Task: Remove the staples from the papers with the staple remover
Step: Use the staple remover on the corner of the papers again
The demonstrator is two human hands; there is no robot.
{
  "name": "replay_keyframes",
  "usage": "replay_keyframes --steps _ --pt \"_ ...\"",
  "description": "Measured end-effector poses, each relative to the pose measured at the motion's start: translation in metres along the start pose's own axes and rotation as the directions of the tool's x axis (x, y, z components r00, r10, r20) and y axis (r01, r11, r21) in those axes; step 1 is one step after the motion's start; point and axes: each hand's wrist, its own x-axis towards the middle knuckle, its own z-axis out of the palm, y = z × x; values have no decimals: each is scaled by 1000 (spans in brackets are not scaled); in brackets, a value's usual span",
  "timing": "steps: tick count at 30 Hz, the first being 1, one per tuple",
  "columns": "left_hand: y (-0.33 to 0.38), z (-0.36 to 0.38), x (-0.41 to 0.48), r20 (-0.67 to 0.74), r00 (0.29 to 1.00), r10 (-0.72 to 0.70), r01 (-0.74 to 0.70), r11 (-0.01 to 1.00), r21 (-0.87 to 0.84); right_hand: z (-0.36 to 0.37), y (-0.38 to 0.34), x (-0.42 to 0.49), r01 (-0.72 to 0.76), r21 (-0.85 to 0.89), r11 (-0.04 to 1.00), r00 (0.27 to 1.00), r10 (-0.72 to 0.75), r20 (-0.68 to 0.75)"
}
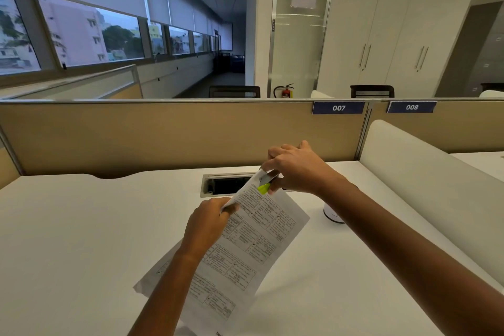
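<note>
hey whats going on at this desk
A person is pulling staples at a white desk. The left hand grips the papers by their upper edge and holds that end up off the desk. The right hand pinches a staple remover with a lime-green grip against the top corner of the papers. The staple itself is too small to see, so I cannot tell if it is out yet. A small white container stands just beyond the right forearm.

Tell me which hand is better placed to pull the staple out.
The right hand: it grips the staple remover at the top corner of the papers. The left hand only pinches their edge.
</note>
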Motion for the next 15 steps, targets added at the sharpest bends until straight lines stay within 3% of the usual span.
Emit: replay_keyframes --steps 15 --pt "-3 4 3 -7 1000 25 -24 993 119 -5 -4 0 57 -28 998 997 -55 51"
